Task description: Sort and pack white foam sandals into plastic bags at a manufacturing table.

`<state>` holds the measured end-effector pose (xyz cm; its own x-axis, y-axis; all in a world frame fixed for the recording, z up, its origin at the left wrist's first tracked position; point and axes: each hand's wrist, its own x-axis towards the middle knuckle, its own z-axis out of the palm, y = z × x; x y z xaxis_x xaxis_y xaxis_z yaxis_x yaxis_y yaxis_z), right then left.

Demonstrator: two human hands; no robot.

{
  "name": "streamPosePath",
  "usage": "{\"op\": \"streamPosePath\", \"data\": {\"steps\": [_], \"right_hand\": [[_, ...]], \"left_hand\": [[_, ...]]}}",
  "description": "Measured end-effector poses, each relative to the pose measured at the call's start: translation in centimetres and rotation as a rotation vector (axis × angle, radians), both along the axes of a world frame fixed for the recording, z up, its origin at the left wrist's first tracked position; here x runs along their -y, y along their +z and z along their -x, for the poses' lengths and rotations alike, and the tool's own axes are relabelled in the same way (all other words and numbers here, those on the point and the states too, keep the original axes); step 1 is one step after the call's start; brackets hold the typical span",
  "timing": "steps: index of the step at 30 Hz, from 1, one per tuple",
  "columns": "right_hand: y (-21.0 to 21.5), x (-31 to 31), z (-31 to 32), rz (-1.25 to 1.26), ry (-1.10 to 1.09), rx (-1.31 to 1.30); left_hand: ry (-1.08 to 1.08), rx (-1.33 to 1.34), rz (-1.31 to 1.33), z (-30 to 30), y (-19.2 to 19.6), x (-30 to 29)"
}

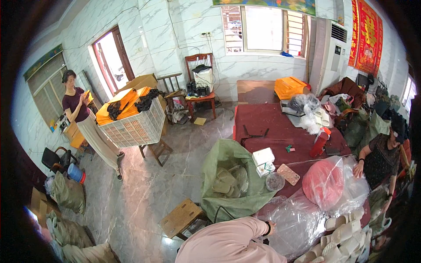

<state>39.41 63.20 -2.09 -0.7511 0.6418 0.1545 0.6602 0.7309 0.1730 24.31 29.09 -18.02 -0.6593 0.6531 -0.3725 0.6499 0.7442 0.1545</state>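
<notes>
A pink sleeve comes in from the lower edge and ends in a black band at the wrist. Beyond it my left hand (272, 227) is at the edge of a large clear plastic bag (296, 223), its fingers small in view and seemingly closed on the plastic. My right hand does not show. Pale slippers (344, 232) lie piled to the right of the bag. Behind it sits a pink round bundle (323, 183) in clear plastic. A green woven sack (258, 199) stands gaping to the left, with pale pieces inside.
On the dark red table (267, 118) are white boxes (263, 156), a round tub (275, 181) and a phone (288, 174). A co-worker (381, 162) leans in at right; another person (79, 105) stands far left near a crate (136, 127). A wooden stool (184, 217) is beside the sack.
</notes>
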Motion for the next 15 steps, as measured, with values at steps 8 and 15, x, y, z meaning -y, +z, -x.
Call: {"op": "streamPosePath", "data": {"steps": [8,15], "right_hand": [[3.6,-1.8,0.0,0.270,-0.118,-0.208],[13.1,0.7,-0.3,0.507,-0.146,-0.529]], "left_hand": [[-0.103,0.041,0.109,0.0,3.4,-1.0],[-0.160,0.080,0.235,-0.1,7.5,-1.5]]}}
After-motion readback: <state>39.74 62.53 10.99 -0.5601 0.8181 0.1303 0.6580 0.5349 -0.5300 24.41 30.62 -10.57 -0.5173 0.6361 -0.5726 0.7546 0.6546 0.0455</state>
